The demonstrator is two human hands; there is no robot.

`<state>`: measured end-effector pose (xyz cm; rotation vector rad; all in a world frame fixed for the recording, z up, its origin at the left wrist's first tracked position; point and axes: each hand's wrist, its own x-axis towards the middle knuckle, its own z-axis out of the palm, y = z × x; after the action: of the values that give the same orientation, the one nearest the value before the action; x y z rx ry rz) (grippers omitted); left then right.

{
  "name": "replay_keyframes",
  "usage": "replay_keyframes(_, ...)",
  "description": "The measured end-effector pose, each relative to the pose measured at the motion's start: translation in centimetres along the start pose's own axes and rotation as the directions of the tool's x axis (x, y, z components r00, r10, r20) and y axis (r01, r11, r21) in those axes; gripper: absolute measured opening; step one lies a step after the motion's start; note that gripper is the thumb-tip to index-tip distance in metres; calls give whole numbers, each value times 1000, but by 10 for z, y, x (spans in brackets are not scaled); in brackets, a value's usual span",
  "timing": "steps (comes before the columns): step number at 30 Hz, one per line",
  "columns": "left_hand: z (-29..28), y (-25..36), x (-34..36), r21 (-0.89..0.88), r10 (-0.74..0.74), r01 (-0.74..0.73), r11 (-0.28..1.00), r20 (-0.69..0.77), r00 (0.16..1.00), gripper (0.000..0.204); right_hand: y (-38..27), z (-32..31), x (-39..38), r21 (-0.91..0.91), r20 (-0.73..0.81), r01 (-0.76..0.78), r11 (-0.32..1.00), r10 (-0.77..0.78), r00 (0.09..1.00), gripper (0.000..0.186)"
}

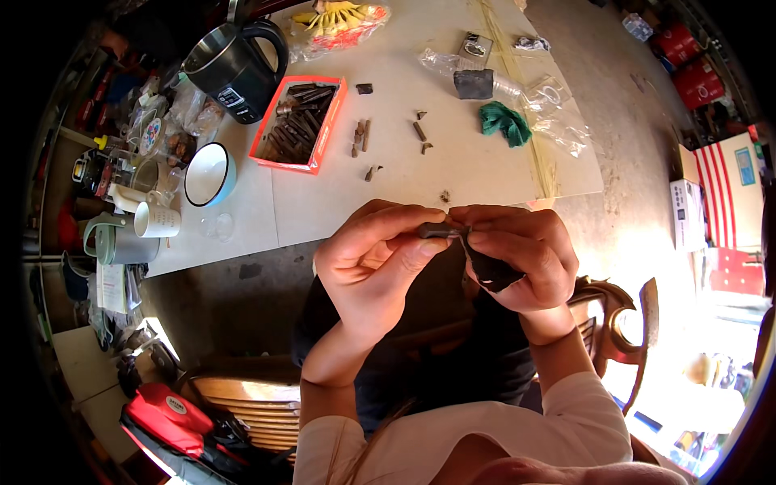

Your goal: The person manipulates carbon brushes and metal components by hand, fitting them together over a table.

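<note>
In front of my chest, my left hand (368, 263) pinches a short dark rod (437, 230) between thumb and fingers. It looks like the small metal pieces on the table. Beside it, my right hand (525, 255) grips a dark, thin folded sheet (493, 271), cloth or abrasive paper, I cannot tell which. The sheet's upper edge meets the rod's right end, where my fingertips partly hide the contact. Past my hands lie several loose brown rods (366, 136) and another dark rod (419, 131). A red-rimmed box (337, 101) holds many similar dark rods.
On the table (307, 206) stand a black kettle (234, 73), a white bowl (208, 174) and a mug (156, 220), all at left. A green cloth (505, 123), a dark grey piece (474, 84) and clear plastic (558, 113) lie at right. Bananas (339, 20) sit at the back.
</note>
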<state>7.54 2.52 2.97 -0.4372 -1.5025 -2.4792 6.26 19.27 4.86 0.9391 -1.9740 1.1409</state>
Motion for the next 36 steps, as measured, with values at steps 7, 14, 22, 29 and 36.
replay_keyframes(7, 2, -3, -1, 37, 27, -26, 999, -20, 999, 24, 5, 3, -3, -4, 1, 33, 999, -33, 999, 27)
replay_keyframes(14, 5, -3, -2, -5, 27, -27, 1000, -23, 999, 25, 10, 10, -10, -39, -85, 144, 989, -147, 985, 26)
replay_keyframes(22, 5, -5, 0, -104, 9, -14, 995, -40, 999, 24, 13, 11, -10, -116, -36, 210, 971, -216, 976, 25)
replay_keyframes(29, 2, -5, -1, -102, -18, 14, 995, -45, 999, 24, 12, 10, -7, -103, -24, 197, 975, -200, 979, 23)
replay_keyframes(36, 2, -7, -1, -13, 33, -33, 999, -33, 999, 22, 12, 7, -5, -93, -1, 200, 975, -201, 980, 23)
